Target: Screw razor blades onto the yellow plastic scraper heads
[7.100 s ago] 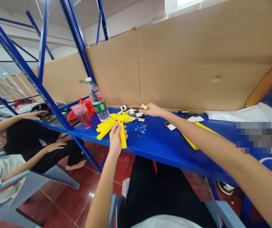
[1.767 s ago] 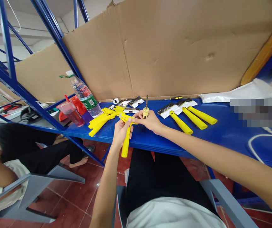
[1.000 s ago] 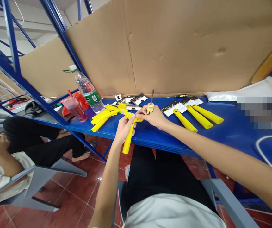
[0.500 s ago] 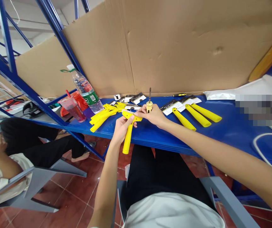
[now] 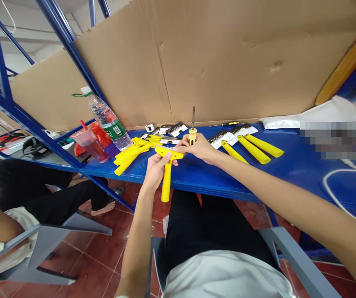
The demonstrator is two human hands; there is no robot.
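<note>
My left hand (image 5: 155,169) is closed around the head of a yellow T-shaped scraper (image 5: 166,182), thumb on its face, handle pointing down. A screwdriver (image 5: 193,131) stands in my right hand (image 5: 198,148), its shaft upward, while the fingertips of that hand touch the right end of the scraper's head. What those fingertips pinch there, if anything, is too small to make out. Behind and left of my hands lies a pile of yellow scrapers (image 5: 131,155). On the right, several yellow handles (image 5: 254,149) rest with black-and-white cards (image 5: 220,138) at their far ends.
A water bottle (image 5: 111,122) and a red drink cup (image 5: 89,145) stand at the left of the blue table (image 5: 209,180). Cardboard (image 5: 215,62) walls the back, where a small screwdriver (image 5: 230,123) lies. A white cable (image 5: 330,182) is at right; a seated person (image 5: 7,219) is at left.
The whole view has shifted slightly. My hands keep the same holds, and the scraper's handle now hangs closer to vertical.
</note>
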